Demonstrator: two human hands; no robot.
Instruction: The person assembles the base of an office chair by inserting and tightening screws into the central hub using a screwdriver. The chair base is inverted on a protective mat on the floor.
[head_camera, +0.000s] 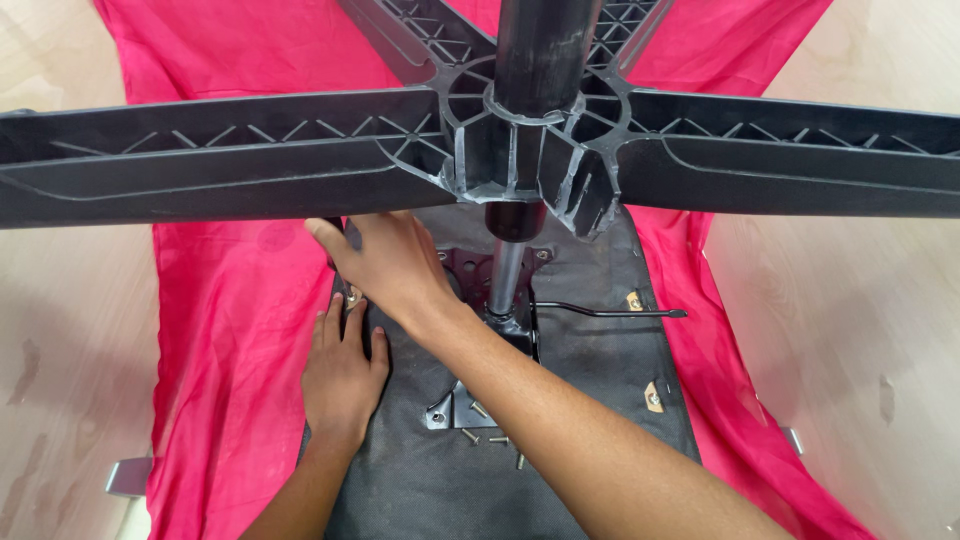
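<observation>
A black five-armed chair base fills the top of the head view, its ribbed plastic arms spreading left and right from a central hub around a dark column. Beneath it a red cloth is spread over a pale wooden floor, and on the cloth lies an upturned chair seat, its black underside facing up. A metal mounting plate sits on that underside, with a silver gas cylinder rising from it into the hub and a thin black lever running out to the right.

The right hand reaches across from the lower right, knuckles up, over the plate's left side just below the left arm of the base; its fingers curl downward, and what they grasp, if anything, cannot be told. The left hand lies flat and released on the seat underside, fingertips pointing toward the plate's left edge, just below the right hand.

Several loose screws lie on the seat near the plate's lower corner, well clear of both hands.
</observation>
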